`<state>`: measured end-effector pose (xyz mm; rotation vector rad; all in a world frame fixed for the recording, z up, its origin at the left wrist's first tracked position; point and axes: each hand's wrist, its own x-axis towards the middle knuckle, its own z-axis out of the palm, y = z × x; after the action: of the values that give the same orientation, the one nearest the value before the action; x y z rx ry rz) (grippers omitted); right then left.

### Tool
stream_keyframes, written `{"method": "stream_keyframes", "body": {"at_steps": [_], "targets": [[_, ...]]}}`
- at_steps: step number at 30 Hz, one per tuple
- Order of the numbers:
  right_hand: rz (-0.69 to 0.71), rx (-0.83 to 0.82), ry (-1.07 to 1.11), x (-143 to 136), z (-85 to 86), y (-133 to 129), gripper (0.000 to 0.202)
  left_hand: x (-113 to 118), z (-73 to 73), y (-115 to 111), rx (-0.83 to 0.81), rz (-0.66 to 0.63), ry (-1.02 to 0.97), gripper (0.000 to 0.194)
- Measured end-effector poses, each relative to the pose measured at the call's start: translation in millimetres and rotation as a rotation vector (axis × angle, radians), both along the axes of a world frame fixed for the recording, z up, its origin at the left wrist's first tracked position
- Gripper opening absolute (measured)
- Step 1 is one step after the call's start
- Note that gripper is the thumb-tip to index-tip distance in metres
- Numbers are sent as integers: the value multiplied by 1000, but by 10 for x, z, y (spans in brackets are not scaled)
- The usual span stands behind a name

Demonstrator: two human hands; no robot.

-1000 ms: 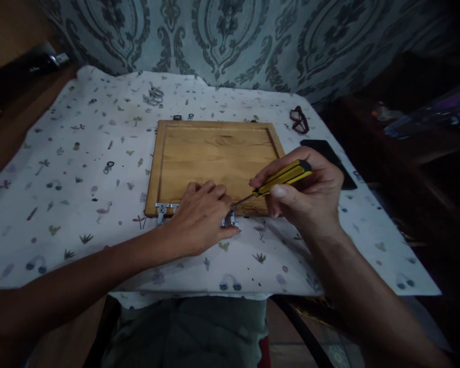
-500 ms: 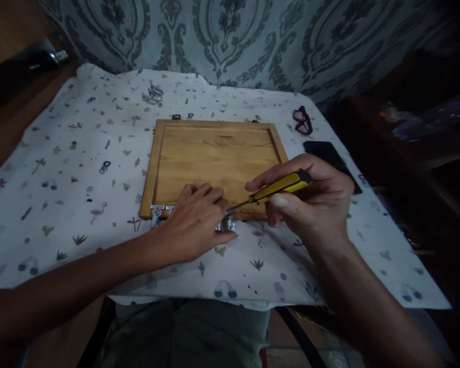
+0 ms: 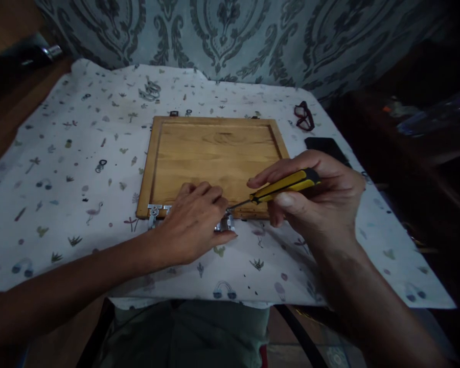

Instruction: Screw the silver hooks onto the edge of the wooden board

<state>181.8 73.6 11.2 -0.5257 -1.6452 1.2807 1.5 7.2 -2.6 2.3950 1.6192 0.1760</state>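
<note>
Head view: left hand (image 3: 193,222) curls over the near-edge bracket (image 3: 226,223), apparently steadying it on the panel (image 3: 214,161); right hand (image 3: 318,197) pinches the screwdriver (image 3: 285,185), tip angled to the bracket.

The scene is viewed from a single camera worn on the head, faced forward and angled down across the cloth-covered table (image 3: 99,255). The wooden panel (image 3: 214,158) is framed centrally at close range, with the lap (image 3: 187,332) included below and the patterned wall (image 3: 222,41) above.
</note>
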Motion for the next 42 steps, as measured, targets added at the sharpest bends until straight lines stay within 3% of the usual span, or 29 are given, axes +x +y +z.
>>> {"method": "stream_keyframes", "body": {"at_steps": [7,17,24,34,42], "targets": [[30,-20,-35,4,-11,30,27,0,18,-1,-10,3,-13,40],[26,4,94,-67,-19,44,20,-10,-9,3,29,5,-12,39],[68,7,29,-12,-47,60,30,-1,-24,-7,56,2,-28,37],[-3,49,64,-6,-27,30,17,4,6,7,-3,14,-14,42],[56,21,-17,23,4,30,30,4,10,-4,10,1,-6,40]]}}
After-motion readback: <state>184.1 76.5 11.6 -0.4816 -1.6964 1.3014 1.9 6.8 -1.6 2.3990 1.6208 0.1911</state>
